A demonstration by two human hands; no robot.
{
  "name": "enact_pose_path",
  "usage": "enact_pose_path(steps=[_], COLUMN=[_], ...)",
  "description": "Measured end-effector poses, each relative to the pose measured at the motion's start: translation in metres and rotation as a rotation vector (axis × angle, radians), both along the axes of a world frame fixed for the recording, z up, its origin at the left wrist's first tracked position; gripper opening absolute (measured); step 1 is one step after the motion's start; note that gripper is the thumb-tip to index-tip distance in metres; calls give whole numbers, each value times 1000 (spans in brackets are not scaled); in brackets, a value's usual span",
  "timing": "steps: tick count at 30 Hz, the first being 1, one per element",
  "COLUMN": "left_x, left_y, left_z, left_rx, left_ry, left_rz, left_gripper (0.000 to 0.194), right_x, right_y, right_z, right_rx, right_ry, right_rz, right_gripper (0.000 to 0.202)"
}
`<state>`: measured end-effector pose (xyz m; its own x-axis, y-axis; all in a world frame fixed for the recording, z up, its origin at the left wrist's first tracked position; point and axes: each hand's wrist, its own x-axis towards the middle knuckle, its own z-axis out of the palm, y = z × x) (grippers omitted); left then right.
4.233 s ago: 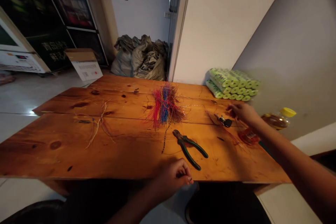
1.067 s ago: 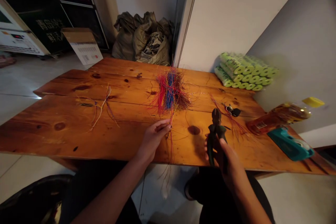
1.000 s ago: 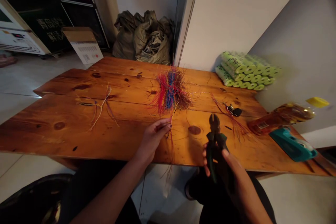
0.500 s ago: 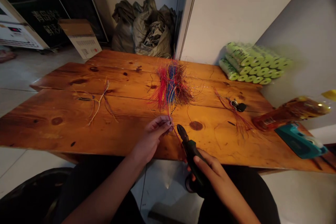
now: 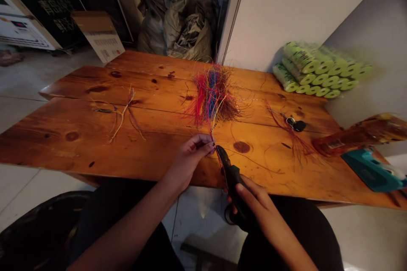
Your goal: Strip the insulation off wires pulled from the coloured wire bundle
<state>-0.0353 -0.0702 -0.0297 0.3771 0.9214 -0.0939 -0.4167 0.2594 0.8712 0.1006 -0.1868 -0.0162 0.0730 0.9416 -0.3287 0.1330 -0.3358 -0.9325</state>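
My left hand [image 5: 192, 152] pinches a few thin coloured wires [image 5: 212, 129] over the front part of the wooden table. Their loose ends hang down past its fingertips. Wrapped round the dark handles of a pair of cutting pliers [image 5: 233, 173] is my right hand [image 5: 256, 203]. The pliers' jaws point up and left, right beside the left fingertips and the wires. Whether the jaws touch a wire I cannot tell. Just beyond my left hand lies a tangled pile of red, blue and brown wires [image 5: 212, 93].
Sorted wires [image 5: 122, 118] lie on the left of the table [image 5: 165, 148], red ones [image 5: 294, 144] on the right by some keys [image 5: 297, 125]. A bottle [image 5: 356, 135], a teal tape dispenser [image 5: 369, 171] and green-wrapped rolls [image 5: 318, 72] stand further right. A black bin [image 5: 19, 224] sits lower left.
The pliers' jaws have come closer to the left fingertips and the wires. My left hand keeps its pinch. The whole view has shifted slightly.
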Motion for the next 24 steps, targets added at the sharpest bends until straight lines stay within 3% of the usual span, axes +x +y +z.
enact_pose_path(steps=[24], left_x=[2], left_y=[-1], left_z=[-3], left_rx=[-26], left_ry=[-20], left_rz=[-2], left_gripper=[10], right_x=[-2], right_y=[-2], right_z=[-10], right_rx=[46], right_ry=[-62], right_rz=[18], right_gripper=[32])
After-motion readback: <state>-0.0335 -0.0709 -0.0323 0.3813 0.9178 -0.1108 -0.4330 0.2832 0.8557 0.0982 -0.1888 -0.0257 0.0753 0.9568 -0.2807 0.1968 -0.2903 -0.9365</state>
